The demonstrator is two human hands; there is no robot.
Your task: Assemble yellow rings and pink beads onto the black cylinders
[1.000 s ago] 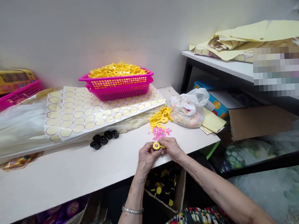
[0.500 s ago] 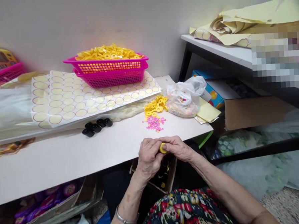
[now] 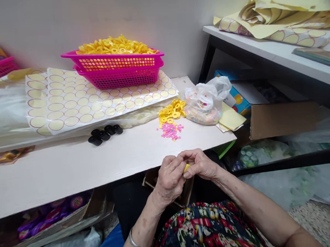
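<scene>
Pale wall backs a white surface, whose front edge runs just behind both hands. Off that edge, near the surface's front right corner, the left hand and right hand meet, fingers closed together on a yellow piece. Only a small patch shows, slanting up toward the right hand; its full long axis is hidden by the fingers, so where its ends point cannot be told.

Toward the surface's back edge, two nested pink baskets stand on printed sheets; the upper one is heaped above its rim with yellow rings. Near the right edge, a tied plastic bag holds small pale multicoloured bits. Beside it lie a loose pile of yellow parts and, touching its front, scattered pink beads. Below the left of the surface, an open carton contains purple packages. Under the hands, a cardboard box shows little of its inside.

One second ago the piece's round face, with a pink centre, was turned up and its tab lay toward the right hand; now that face is covered.
</scene>
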